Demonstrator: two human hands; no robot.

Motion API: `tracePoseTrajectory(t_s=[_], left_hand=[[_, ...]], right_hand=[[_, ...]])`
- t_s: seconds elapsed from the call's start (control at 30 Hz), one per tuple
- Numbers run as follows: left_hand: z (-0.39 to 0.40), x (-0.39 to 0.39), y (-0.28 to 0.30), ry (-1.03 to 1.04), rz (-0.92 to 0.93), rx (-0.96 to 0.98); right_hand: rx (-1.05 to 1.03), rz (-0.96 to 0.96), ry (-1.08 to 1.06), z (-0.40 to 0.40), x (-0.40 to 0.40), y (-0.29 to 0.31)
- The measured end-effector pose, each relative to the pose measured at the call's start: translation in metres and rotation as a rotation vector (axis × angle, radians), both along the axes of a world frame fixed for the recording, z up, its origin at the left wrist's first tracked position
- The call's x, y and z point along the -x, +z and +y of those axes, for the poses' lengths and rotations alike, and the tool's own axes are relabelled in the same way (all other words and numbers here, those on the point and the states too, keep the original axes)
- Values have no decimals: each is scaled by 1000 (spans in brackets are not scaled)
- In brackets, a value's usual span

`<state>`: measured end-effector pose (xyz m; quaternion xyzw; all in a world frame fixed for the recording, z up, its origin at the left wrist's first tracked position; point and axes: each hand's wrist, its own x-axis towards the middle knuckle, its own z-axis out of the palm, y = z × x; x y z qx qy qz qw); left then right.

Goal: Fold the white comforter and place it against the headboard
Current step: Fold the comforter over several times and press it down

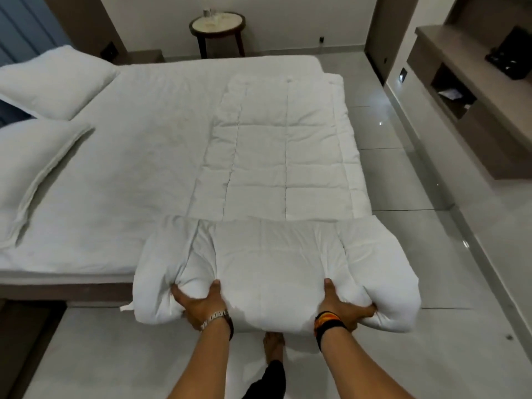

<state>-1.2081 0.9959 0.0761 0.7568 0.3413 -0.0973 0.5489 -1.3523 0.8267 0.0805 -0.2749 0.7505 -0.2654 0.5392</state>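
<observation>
The white quilted comforter lies in a long folded strip across the foot end of the bed. Its near end is rolled up into a thick bundle that hangs past the bed's side edge. My left hand grips the bundle's left side. My right hand grips its right side, fingers sunk into the fabric. The headboard lies off to the left behind two white pillows and is mostly out of view.
A round side table stands at the far wall. Wooden shelving runs along the right wall above a glossy tiled floor. My bare foot stands on the floor under the bundle.
</observation>
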Motion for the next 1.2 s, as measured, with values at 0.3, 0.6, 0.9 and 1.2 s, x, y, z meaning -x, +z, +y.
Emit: tracePoseTrajectory(t_s=[0.3,0.6,0.9,1.2], left_hand=[[-85,-117,76,-141,-453,176],[-202,-263,33,-411,-464,-33],[-256,-295,-57,21,54,177],[-273,-343,-76,48,10,175]], right_hand=[[339,-288,67,-102,-122,73],[438,58,334,-230,-261,33],[-59,44,-27,-254,-312,-50],[138,-69,-99,-273,-335,-67]])
